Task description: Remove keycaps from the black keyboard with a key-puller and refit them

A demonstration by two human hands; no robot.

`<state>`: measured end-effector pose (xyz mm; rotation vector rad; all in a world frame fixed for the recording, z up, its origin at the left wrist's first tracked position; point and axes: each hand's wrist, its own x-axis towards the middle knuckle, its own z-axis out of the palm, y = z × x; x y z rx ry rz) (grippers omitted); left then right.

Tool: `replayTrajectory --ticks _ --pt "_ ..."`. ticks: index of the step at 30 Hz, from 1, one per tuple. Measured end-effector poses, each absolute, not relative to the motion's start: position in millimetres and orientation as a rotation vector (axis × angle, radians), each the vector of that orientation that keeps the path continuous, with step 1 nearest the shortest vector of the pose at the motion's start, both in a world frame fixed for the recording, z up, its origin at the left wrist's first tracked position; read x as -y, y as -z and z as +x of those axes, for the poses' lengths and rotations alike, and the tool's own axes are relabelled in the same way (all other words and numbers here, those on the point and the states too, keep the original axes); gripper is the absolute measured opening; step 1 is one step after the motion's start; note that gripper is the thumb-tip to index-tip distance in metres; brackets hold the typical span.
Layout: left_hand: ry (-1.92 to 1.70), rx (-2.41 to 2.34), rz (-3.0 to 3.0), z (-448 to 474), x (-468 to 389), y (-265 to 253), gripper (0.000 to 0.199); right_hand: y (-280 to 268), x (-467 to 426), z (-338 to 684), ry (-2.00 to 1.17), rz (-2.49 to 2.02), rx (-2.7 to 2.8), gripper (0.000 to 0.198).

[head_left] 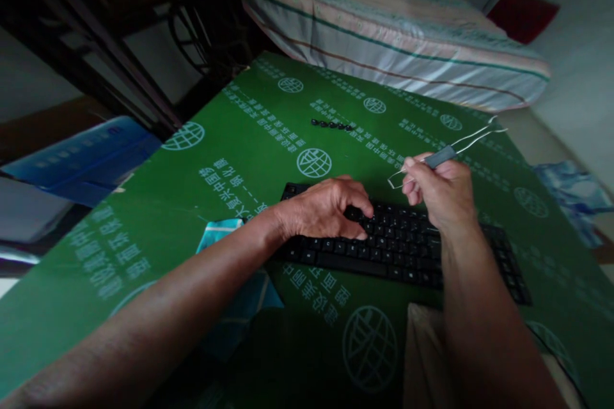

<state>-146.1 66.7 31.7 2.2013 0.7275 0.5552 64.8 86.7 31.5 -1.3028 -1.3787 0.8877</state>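
Note:
A black keyboard [355,263] lies on the green table. My left hand [330,208] is over its left and middle part, thumb and forefinger apart, with nothing visible between them; whether the fingertips touch the keys I cannot tell. Above the keyboard's far edge, my right hand [439,188] is closed around a wire keycap puller [440,156] with a grey handle. One wire loop points down toward the keys, and the other wire ends stick out to the upper right. Several small black keycaps [332,125] sit in a row beyond the keyboard.
The green tabletop [249,140] carries white globe prints and lettering. A blue cloth [240,313] lies under my left forearm. Behind the table is a bed [384,45] with a striped cover. A blue package [86,150] is off the left edge, and a dark cable [551,348] runs at lower right.

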Motion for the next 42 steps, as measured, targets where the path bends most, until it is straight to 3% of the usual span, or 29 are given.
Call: replayTrajectory --ticks 5,13,25,33,42 --pt "-0.322 -0.71 2.426 -139 -57 -41 0.024 -25 -89 62 -0.953 -1.326 1.388 0.023" --pt "-0.318 -0.67 2.447 -139 -58 -36 0.005 -21 -89 59 -1.012 -1.296 1.435 0.025" --pt "-0.804 -0.676 0.997 -162 -71 -25 0.027 -30 -82 53 -0.99 -1.185 1.566 0.026" --pt "-0.886 -0.583 0.767 -164 -73 -19 0.032 -45 -60 29 -1.131 -1.096 1.544 0.027" --pt "-0.894 -0.604 0.748 -160 -73 -13 0.027 -43 -56 12 -1.016 -1.07 1.674 0.014"
